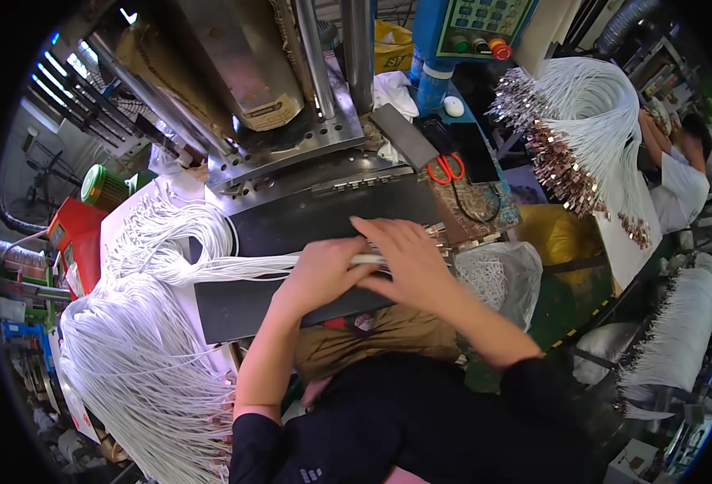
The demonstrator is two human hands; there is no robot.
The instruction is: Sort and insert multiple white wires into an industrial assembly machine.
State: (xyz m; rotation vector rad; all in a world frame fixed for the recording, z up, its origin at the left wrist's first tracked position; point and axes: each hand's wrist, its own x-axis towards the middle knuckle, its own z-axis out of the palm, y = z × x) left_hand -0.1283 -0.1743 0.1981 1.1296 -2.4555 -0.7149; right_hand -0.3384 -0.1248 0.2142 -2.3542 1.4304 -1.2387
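Observation:
A bundle of thin white cables [251, 268] runs across a black board [239, 316] in front of me. My left hand [322, 273] is closed around it, fingers wrapped over the strands. Just to the right, my right hand [411, 262] lies across the same bundle, with the cables passing between its thumb and its long, nearly straight fingers. Small metal cable ends [438, 234] show beyond the right fingers, partly hidden by that hand. To the left, the bundle joins a looped coil of white cables [158, 234].
A press with steel columns [315, 60] stands behind the board. Red-handled scissors [446, 168] and a dark phone [473, 152] lie at right. A clear bag [517, 278] hangs beside my right forearm. Cables hang at left [146, 347]. Another person [678, 173] sits far right.

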